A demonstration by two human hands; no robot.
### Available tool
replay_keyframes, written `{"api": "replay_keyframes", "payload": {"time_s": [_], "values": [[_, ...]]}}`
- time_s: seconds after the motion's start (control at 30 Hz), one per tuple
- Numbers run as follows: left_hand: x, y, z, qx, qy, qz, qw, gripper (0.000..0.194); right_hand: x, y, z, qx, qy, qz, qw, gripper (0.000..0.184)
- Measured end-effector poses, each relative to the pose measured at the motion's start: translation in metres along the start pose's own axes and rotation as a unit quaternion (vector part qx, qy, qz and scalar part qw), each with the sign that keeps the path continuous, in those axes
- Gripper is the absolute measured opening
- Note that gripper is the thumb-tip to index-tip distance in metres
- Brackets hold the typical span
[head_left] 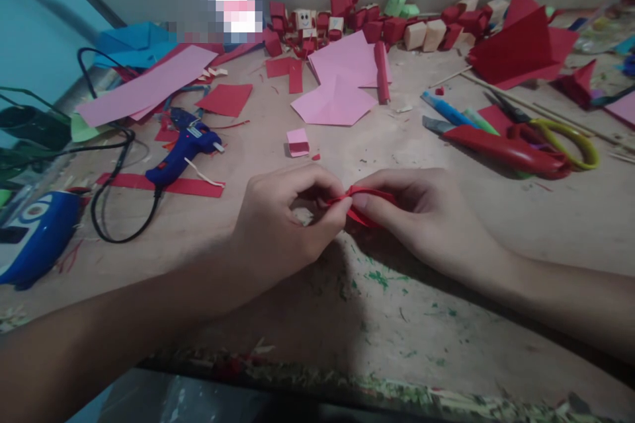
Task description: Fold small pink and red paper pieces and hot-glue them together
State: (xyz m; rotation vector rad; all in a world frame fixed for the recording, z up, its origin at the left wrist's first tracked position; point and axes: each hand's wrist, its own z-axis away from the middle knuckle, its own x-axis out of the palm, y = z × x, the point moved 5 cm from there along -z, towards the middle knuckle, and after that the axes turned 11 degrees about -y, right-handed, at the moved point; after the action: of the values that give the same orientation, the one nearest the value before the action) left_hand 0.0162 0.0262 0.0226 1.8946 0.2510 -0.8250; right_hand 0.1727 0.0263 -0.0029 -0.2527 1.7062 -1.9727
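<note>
Both my hands meet over the middle of the table, pinching a small folded piece of red paper (364, 217). My left hand (292, 211) is closed, thumb and fingertips on the paper's left end. From the other side my right hand (411, 205) grips it, thumb on top and fingers behind. Part of the paper is hidden by the fingers. Just beyond them lies a small pink paper box (298, 143). Farther back are pink paper sheets (342, 73) and a rolled red paper tube (382, 73).
A blue glue gun (186, 152) with a looping black cord rests at the left on a red strip (203, 186). Yellow-handled scissors (565, 142) and a red cutter (510, 149) lie at the right. Several red paper blocks (394, 30) line the back wall. A blue-and-white device (42, 234) sits far left.
</note>
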Motion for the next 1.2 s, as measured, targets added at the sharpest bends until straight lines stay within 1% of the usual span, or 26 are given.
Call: {"api": "replay_keyframes", "payload": {"time_s": [0.17, 0.33, 0.53, 0.67, 0.77, 0.87, 0.9, 0.97, 1.03, 1.1, 1.2], "values": [[-0.001, -0.002, -0.001, -0.003, 0.005, -0.011, 1.000, 0.008, 0.001, -0.001, -0.001, 0.000, -0.014, 0.011, 1.000, 0.014], [0.000, -0.003, 0.000, -0.005, -0.004, 0.000, 1.000, 0.007, 0.000, -0.001, -0.001, 0.004, -0.004, 0.040, 0.999, 0.016], [0.000, -0.002, 0.001, -0.006, -0.007, -0.001, 1.000, 0.008, 0.000, -0.001, 0.001, -0.011, -0.003, 0.066, 0.998, 0.022], [0.001, -0.002, 0.001, -0.005, -0.009, -0.009, 1.000, 0.008, -0.002, -0.001, 0.000, -0.015, 0.002, 0.096, 0.995, 0.020], [0.000, -0.001, -0.001, 0.001, -0.009, -0.018, 1.000, 0.007, -0.001, -0.002, 0.000, -0.019, 0.004, 0.093, 0.995, 0.019], [-0.001, -0.003, -0.002, -0.006, -0.013, -0.019, 1.000, 0.007, 0.001, -0.005, 0.001, -0.032, 0.008, 0.058, 0.998, 0.012], [-0.002, -0.004, -0.003, -0.012, -0.014, -0.017, 1.000, 0.007, 0.001, -0.007, 0.001, -0.035, 0.008, 0.044, 0.998, 0.013], [-0.003, -0.007, -0.004, -0.022, -0.014, -0.010, 1.000, 0.007, 0.000, -0.008, 0.002, -0.031, 0.006, 0.018, 0.999, 0.020], [-0.004, -0.009, -0.005, -0.026, -0.012, -0.002, 1.000, 0.006, -0.004, -0.007, 0.001, -0.023, 0.008, -0.014, 1.000, 0.022], [-0.005, -0.010, -0.007, -0.023, -0.017, 0.005, 1.000, 0.005, -0.008, -0.002, -0.001, -0.009, 0.003, -0.075, 0.997, 0.022], [-0.005, -0.008, -0.009, -0.001, -0.037, 0.006, 0.999, 0.007, -0.010, 0.009, -0.003, 0.034, -0.044, -0.183, 0.981, 0.020]]}}
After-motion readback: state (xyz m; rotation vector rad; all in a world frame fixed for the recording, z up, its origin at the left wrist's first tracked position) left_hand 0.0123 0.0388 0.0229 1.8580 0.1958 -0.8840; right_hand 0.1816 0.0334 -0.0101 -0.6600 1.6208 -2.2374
